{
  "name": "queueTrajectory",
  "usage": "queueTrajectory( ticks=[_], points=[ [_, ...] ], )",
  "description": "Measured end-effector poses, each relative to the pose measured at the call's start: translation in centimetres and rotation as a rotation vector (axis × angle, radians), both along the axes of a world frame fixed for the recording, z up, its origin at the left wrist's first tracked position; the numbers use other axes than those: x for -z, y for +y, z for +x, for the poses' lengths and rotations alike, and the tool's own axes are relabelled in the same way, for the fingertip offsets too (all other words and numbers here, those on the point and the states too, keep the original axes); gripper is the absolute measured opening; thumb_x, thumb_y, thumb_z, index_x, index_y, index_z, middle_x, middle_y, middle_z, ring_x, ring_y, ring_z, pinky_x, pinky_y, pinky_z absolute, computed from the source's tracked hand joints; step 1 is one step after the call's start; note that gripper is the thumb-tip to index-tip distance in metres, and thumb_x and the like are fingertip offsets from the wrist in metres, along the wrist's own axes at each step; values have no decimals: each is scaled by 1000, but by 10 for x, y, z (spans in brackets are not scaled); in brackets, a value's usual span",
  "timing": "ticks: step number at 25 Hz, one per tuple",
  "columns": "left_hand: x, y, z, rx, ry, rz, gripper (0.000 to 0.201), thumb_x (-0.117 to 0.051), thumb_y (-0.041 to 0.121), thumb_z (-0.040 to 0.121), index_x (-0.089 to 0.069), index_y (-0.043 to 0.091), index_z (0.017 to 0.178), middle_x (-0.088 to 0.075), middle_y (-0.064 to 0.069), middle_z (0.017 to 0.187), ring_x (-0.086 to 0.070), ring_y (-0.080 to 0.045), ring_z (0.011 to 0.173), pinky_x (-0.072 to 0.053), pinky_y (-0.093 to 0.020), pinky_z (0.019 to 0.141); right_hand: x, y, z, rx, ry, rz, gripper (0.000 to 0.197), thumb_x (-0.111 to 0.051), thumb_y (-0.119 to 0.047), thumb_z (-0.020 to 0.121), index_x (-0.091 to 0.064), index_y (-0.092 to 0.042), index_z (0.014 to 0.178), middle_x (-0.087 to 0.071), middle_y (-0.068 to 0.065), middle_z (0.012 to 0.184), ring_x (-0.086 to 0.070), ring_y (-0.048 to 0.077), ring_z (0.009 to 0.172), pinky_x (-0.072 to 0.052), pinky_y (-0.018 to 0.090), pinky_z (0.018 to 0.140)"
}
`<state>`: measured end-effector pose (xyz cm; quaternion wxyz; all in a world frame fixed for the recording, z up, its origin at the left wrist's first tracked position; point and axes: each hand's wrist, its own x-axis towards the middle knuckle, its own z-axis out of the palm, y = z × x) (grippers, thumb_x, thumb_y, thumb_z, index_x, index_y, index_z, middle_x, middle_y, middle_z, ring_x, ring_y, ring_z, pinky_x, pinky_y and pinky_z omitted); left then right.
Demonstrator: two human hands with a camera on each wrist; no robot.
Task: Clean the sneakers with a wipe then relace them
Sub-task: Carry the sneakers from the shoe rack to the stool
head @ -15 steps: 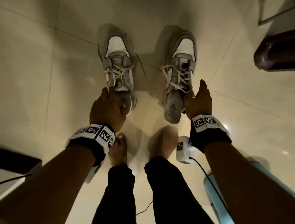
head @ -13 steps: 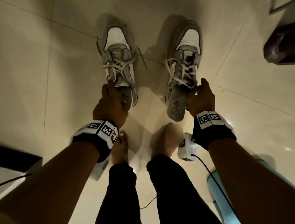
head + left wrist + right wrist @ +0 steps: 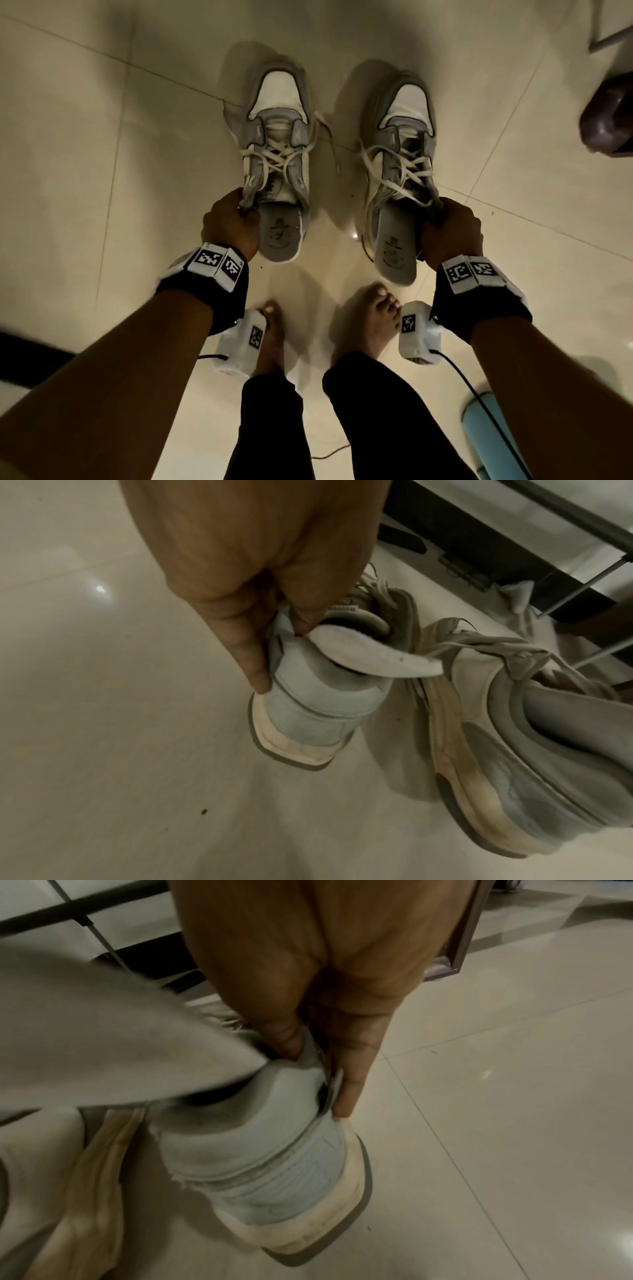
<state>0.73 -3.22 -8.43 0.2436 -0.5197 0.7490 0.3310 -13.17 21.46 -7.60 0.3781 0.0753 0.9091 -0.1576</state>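
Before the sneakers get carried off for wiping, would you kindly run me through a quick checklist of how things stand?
1. Left hand grips the left sneaker at its collar: ok.
2. Right hand grips the right sneaker at its collar: ok.
3. Heels off the floor: ok in the wrist views.
4. Laces clear of the floor: cannot tell; they hang loose.
5. Insoles seated: not ok, both stick out at the heels.
6. Wipe at hand: cannot tell, none in view.

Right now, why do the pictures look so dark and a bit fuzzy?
Head view: dim yellowish light, soft shadows behind both sneakers, a small glare spot on the floor. Left wrist view: the nearer sneaker is smeared. Right wrist view: the insole up close is blurry.
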Motion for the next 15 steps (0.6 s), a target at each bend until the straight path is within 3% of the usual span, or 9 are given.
queueTrajectory(
  ticks=[4,9,12,15],
  points=[
    [-45,20,13,131,4,61,34,-53,22,89,-60,23,123,-65,-16,118,-55,-43,109,-44,-41,88,-44,5,29,6,-28,-65,25,-53,-16,86,-66,-17,108,-68,18,99,-62,42,91,-51,44,80],
    [-134,15,-1,157,75,68,37,-56,20,89,-60,23,125,-67,-17,115,-57,-43,108,-48,-42,89,-133,17,41,105,33,-111,23,-54,-13,85,-67,-16,104,-69,20,96,-60,43,91,-48,41,75],
    [-215,20,-5,239,107,60,33,-57,20,88,-63,23,120,-68,-18,111,-58,-44,104,-47,-40,83,-207,31,51,185,86,-139,25,-55,-15,84,-68,-20,105,-70,18,93,-62,41,90,-50,41,76],
    [-323,36,-23,269,133,65,34,-58,25,88,-63,28,122,-69,-15,113,-60,-41,105,-48,-38,84,-311,40,52,280,151,-204,31,-51,-31,79,-68,-23,104,-72,14,90,-64,39,87,-51,38,74]
  ],
)
